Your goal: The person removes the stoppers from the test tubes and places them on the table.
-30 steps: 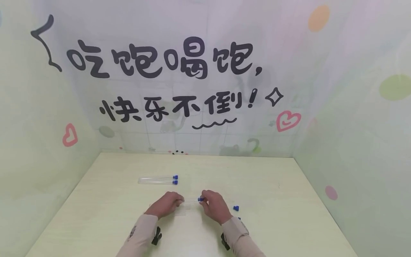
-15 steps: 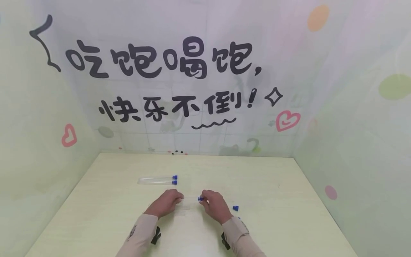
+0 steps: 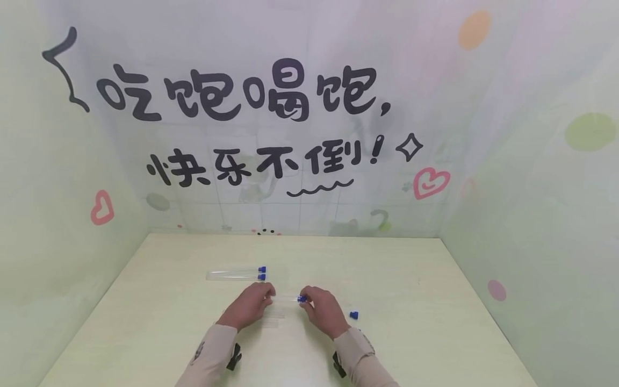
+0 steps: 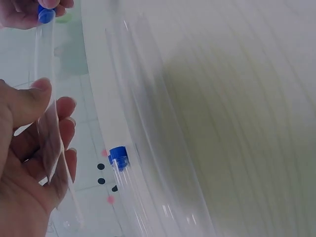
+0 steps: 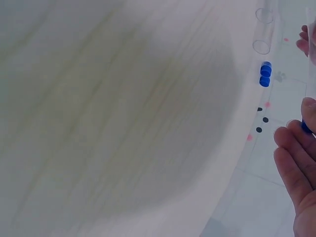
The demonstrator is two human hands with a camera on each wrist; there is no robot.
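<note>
- Over the last second the hands have barely moved; the change is at the cap (image 3: 302,299), where the tube (image 4: 45,54) now shows more plainly, running right up to the blue.
- For the work in hand, that suggests tube and cap have been brought together, mouth to plug. Whether the cap is fully seated I cannot tell.
- The tube lies almost level above the table (image 3: 411,322), between the hands, its capped end toward 3 o'clock and its rounded end toward 9.
- The left hand (image 3: 249,305), on the tube's 9 o'clock side, has thumb and fingers bent round the tube, with little spread between them.
- The right hand (image 3: 325,310), on the 3 o'clock side, pinches the cap with the thumb against the fingers; the wrist view cuts off part of this hold.
- From the tube, the capped tubes (image 3: 235,277) lie near 10 o'clock, side by side, unchanged; they suggest how a finished one looks.
- Uncapped tubes (image 3: 273,316) lie near 7 o'clock, partly behind the left hand; the right wrist view shows two round mouths.
- A loose cap (image 3: 354,315) sits between 3 and 4 o'clock; a blue speck (image 3: 360,330) near 4, by the right sleeve, is probably another. Neither looks touched, so more capping seems left.
</note>
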